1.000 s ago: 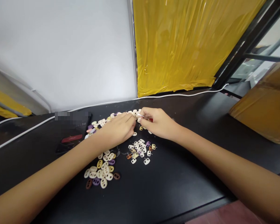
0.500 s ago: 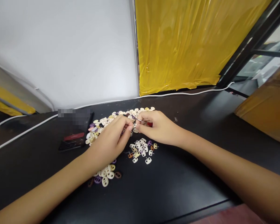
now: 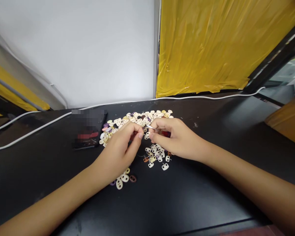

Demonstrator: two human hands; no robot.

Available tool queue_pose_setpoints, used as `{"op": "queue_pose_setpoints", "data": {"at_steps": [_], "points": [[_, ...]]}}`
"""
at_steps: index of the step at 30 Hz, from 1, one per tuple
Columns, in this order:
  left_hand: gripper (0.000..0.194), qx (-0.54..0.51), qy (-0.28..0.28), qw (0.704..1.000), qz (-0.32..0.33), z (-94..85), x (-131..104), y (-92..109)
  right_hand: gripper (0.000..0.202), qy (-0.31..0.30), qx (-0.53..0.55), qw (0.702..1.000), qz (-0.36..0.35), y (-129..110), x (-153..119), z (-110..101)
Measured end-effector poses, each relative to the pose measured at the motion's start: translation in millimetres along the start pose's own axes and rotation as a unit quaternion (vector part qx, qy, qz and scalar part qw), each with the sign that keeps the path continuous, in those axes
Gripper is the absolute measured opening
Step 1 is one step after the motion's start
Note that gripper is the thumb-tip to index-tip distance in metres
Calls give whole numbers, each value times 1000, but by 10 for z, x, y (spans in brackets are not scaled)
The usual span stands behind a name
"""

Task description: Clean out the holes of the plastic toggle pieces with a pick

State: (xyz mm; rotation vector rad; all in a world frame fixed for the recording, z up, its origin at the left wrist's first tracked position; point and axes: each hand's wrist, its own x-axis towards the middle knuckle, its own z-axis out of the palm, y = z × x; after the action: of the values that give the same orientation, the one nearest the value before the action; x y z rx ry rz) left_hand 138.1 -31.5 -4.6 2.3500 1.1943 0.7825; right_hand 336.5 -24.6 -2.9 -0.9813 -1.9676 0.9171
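Observation:
My left hand [image 3: 120, 144] is closed in a pinch over a pile of small two-holed pieces [image 3: 159, 114], mostly cream, some purple, yellow or brown. Whatever its fingertips hold is hidden. Facing it, my right hand [image 3: 174, 134] is wrapped round a slim tool [image 3: 151, 127] with a metal tip and a red part showing in the palm. The metal tip points toward my left fingertips. Below my right hand lies a small group of pieces with thin pins [image 3: 158, 153]. More oval two-holed pieces [image 3: 119, 183] lie under my left wrist.
A dark, glossy phone-like slab [image 3: 85, 144] lies left of the pile on the black table [image 3: 162, 200]. A white cable [image 3: 51, 124] runs along the back edge, below a white panel and yellow sheeting [image 3: 206, 49]. At the right stands a brown box [image 3: 288, 123].
The view has shifted, so the table things sit farther right and mostly a little higher. Both hands keep nearly the same pose, close together, with the tool still in my right hand.

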Motion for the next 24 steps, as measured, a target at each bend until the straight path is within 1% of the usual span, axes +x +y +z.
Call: {"op": "queue_pose_setpoints", "data": {"at_steps": [8, 18, 21, 24], "points": [[16, 6, -4, 1000, 0, -2, -20, 18, 15, 6, -14, 1000, -11, 13, -2, 11], [15, -4, -12, 1000, 3, 5, -31, 19, 14, -7, -14, 1000, 4, 3, -18, 26], [16, -48, -6, 999, -20, 20, -38, 16, 14, -4, -11, 1000, 8, 4, -19, 32], [17, -156, 13, 985, -66, 50, -32, 11, 14, 5, -12, 1000, 10, 7, -13, 36]]}}
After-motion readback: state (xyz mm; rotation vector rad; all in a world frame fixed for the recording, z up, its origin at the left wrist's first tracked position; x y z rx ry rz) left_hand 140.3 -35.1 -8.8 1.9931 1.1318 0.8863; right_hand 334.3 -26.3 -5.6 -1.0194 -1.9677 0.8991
